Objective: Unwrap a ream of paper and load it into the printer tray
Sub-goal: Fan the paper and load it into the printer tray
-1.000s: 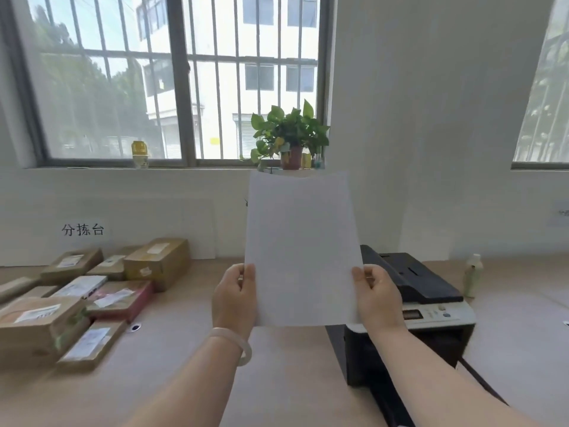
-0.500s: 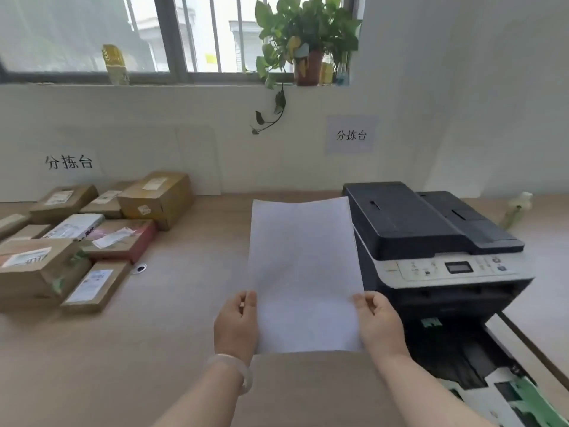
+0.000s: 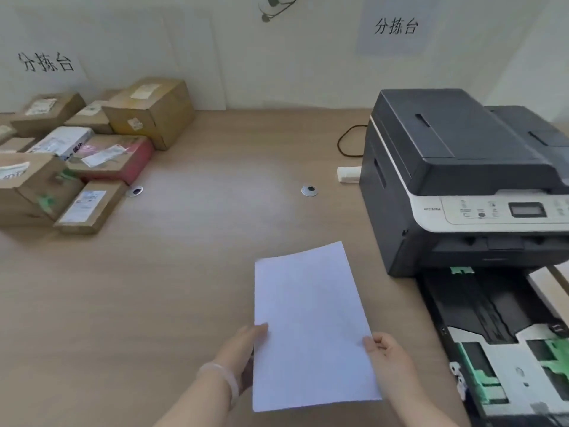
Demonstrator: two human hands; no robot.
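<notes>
White paper (image 3: 309, 328), a thin stack or a single sheet, is held low over the wooden table (image 3: 184, 288), just left of the printer. My left hand (image 3: 246, 349) grips its left edge and my right hand (image 3: 385, 355) grips its right edge. The black and grey printer (image 3: 455, 167) stands at the right. Its paper tray (image 3: 505, 349) is pulled out toward me, with green guides showing and no paper visible in it.
Several cardboard parcels (image 3: 92, 149) are piled at the back left of the table. A black cable (image 3: 348, 143) and a white power strip (image 3: 348, 174) lie behind the printer's left side. Two round cable holes (image 3: 308, 190) sit in the tabletop.
Both hands have lowered the paper from upright in front of the window down to near the tabletop, tilting it flatter. The view has tipped down, bringing the open tray into sight.
</notes>
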